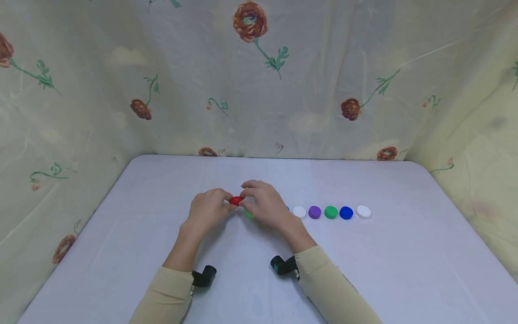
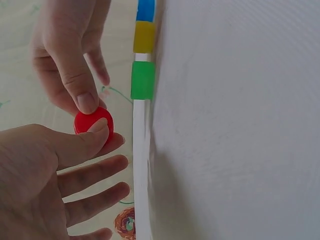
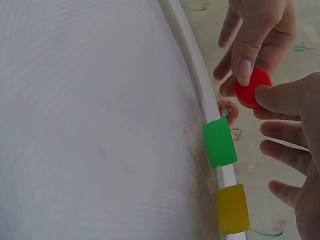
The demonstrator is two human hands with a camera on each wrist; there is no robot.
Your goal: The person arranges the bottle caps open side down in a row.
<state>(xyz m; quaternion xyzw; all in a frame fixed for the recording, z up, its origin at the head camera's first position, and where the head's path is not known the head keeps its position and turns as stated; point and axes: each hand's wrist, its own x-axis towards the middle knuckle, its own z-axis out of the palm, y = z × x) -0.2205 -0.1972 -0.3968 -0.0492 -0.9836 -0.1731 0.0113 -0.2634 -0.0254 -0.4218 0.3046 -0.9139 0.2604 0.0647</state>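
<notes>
A round red bottle cap (image 1: 236, 201) is raised above the white table, pinched from both sides. My left hand (image 1: 207, 208) grips one edge between thumb and forefinger, its other fingers spread in the left wrist view. From the opposite side my right hand (image 1: 265, 204) pinches the same red cap (image 3: 248, 95) with thumb and forefinger. Below the hands, a green cap (image 2: 143, 80) ends the row on the left. Beside it stands a yellow cap (image 3: 233, 209), which the right hand hides in the head view.
The row runs on to the right with a white cap (image 1: 299, 212), a purple cap (image 1: 314, 212), a green cap (image 1: 331, 212), a blue cap (image 1: 346, 213) and another white cap (image 1: 363, 212). Flowered curtains (image 1: 307, 90) surround the white table (image 1: 121, 225).
</notes>
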